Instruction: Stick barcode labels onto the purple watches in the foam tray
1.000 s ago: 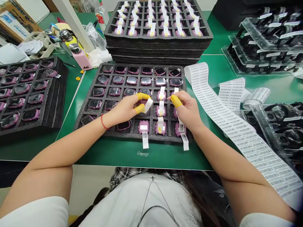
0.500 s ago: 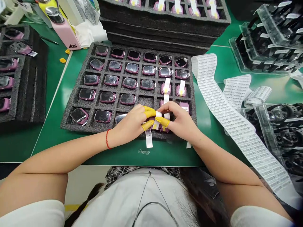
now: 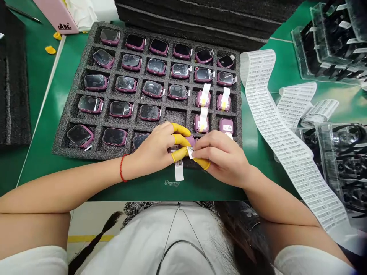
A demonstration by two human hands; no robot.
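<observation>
A black foam tray [image 3: 61,130] holds rows of purple smartwatch bodies [image 3: 130,62], mostly screen up. At its near edge my left hand [image 3: 156,147], with yellow finger cots, is closed around a purple watch body [image 3: 190,140] that the fingers largely hide. My right hand [image 3: 222,156] pinches a small white label [image 3: 190,152] with print on it, against that watch. A yellow cot covers the right thumb. Below my left fingers hangs a white tag strip [image 3: 179,171]. Several watches on the right lie back up, some with white strips, like this watch [image 3: 201,123].
A long ribbon of printed labels [image 3: 263,103] runs down the right side, beside clear plastic trays [image 3: 329,152] of black watches. Stacked black foam [image 3: 200,23] stands behind. A pink box [image 3: 59,17] and yellow finger cots [image 3: 50,50] are at upper left.
The view has moved closer and tilted down. My right hand has turned, its fingers now curled over the small label, while the long white strip on the held watch no longer shows.
</observation>
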